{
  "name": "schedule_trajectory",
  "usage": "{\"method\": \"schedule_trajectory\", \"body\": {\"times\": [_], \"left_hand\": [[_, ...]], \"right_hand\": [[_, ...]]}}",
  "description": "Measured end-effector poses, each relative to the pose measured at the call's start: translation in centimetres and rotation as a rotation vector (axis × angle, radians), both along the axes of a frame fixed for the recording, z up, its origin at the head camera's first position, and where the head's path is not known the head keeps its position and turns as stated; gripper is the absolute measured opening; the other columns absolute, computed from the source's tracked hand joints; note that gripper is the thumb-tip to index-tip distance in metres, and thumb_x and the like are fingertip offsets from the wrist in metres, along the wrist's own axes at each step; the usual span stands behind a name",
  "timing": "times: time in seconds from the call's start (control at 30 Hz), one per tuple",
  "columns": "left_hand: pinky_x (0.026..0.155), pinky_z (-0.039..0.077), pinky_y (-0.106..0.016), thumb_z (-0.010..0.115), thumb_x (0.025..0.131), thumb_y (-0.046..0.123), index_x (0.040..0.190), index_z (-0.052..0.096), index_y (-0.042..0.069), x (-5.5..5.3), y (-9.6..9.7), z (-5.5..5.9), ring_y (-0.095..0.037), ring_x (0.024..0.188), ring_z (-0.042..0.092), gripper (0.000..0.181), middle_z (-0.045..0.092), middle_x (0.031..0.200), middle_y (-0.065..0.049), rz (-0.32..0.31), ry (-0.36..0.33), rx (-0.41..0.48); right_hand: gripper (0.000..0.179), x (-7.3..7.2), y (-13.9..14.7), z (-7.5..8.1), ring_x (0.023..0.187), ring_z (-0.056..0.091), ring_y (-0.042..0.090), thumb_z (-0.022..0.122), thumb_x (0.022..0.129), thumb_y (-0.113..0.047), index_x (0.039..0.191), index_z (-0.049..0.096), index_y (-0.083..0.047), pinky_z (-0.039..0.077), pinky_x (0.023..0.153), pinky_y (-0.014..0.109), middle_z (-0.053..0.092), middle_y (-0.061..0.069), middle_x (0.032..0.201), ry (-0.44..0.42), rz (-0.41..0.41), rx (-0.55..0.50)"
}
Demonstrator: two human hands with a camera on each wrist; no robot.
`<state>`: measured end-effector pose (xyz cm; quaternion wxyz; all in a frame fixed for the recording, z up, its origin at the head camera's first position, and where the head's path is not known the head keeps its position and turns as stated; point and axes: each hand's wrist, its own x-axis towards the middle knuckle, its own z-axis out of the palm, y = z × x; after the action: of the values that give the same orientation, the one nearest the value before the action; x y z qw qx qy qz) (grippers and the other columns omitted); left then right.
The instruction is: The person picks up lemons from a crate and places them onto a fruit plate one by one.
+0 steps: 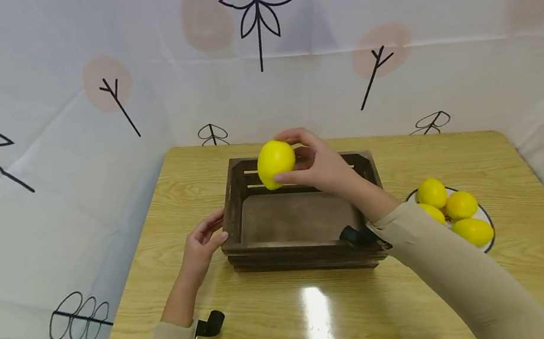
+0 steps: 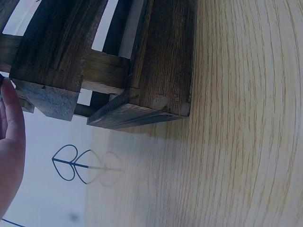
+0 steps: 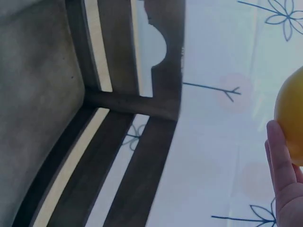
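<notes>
A bright yellow lemon (image 1: 275, 163) is held up over the back of a dark wooden slatted crate (image 1: 295, 243), above its rim in the head view. My right hand (image 1: 322, 164) grips it between thumb and fingers from the right. In the right wrist view, the lemon (image 3: 291, 116) shows at the right edge, with fingers (image 3: 280, 161) along its side. My left hand (image 1: 201, 250) touches the outside of the crate's left end with thumb and fingertips. The crate's visible floor is bare. Only part of the left hand (image 2: 10, 142) appears in the left wrist view.
A white plate with a dark rim (image 1: 487, 220) bears several lemons (image 1: 461, 205) to the right of the crate, partly behind my right sleeve (image 1: 455, 265). Everything stands on a light wooden table (image 1: 256, 334). White patterned cloth (image 1: 322, 83) hangs behind and at the sides.
</notes>
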<state>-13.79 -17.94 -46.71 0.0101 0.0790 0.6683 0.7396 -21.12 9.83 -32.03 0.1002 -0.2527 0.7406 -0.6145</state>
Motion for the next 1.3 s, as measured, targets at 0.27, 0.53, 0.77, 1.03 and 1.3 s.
{"method": "schedule_trajectory", "body": {"times": [0.27, 0.53, 0.77, 1.03, 1.3], "left_hand": [[0.091, 0.043, -0.022, 0.057, 0.091, 0.001, 0.136, 0.043, -0.005, 0.2, 0.1, 0.1, -0.017, 0.117, 0.047, 0.048, 0.045, 0.133, -0.018, -0.002, 0.002, -0.009], [0.092, 0.042, -0.022, 0.057, 0.091, 0.002, 0.135, 0.043, -0.005, 0.3, 0.3, 0.1, -0.017, 0.116, 0.047, 0.046, 0.046, 0.133, -0.018, 0.012, 0.003, -0.031], [0.092, 0.043, -0.024, 0.06, 0.09, 0.006, 0.135, 0.045, -0.003, 0.3, 0.3, 0.0, -0.018, 0.117, 0.047, 0.048, 0.05, 0.13, -0.009, 0.017, 0.002, -0.019], [0.092, 0.043, -0.023, 0.06, 0.09, 0.007, 0.135, 0.044, -0.003, 0.4, 0.3, -0.1, -0.017, 0.117, 0.047, 0.049, 0.049, 0.131, -0.009, 0.02, -0.007, -0.022], [0.092, 0.043, -0.021, 0.057, 0.091, 0.003, 0.135, 0.043, -0.005, 0.5, 0.4, 0.0, -0.017, 0.117, 0.047, 0.047, 0.044, 0.134, -0.018, 0.016, -0.005, -0.027]], "right_hand": [[0.062, 1.4, 2.1, 0.4, 0.1, 0.057, 0.027, 0.076, 0.077, -0.005, 0.13, 0.045, -0.008, 0.051, 0.082, 0.033, 0.045, 0.009, 0.125, 0.047, -0.054, -0.057], [0.063, 2.4, 4.1, 0.2, 0.097, 0.058, 0.025, 0.074, 0.077, 0.001, 0.132, 0.043, -0.003, 0.052, 0.08, 0.029, 0.045, 0.01, 0.124, 0.075, -0.108, -0.102], [0.06, 3.1, 5.5, 0.0, 0.097, 0.058, 0.023, 0.071, 0.077, 0.006, 0.13, 0.045, -0.003, 0.052, 0.079, 0.028, 0.045, 0.011, 0.123, 0.089, -0.133, -0.151], [0.057, 3.8, 7.2, -0.7, 0.095, 0.059, 0.02, 0.069, 0.078, 0.009, 0.128, 0.048, -0.006, 0.052, 0.077, 0.025, 0.046, 0.01, 0.121, 0.075, -0.174, -0.168], [0.054, 4.5, 9.1, -1.0, 0.101, 0.055, 0.019, 0.067, 0.08, 0.007, 0.128, 0.048, -0.01, 0.051, 0.077, 0.022, 0.045, 0.007, 0.125, 0.038, -0.253, -0.163]]}}
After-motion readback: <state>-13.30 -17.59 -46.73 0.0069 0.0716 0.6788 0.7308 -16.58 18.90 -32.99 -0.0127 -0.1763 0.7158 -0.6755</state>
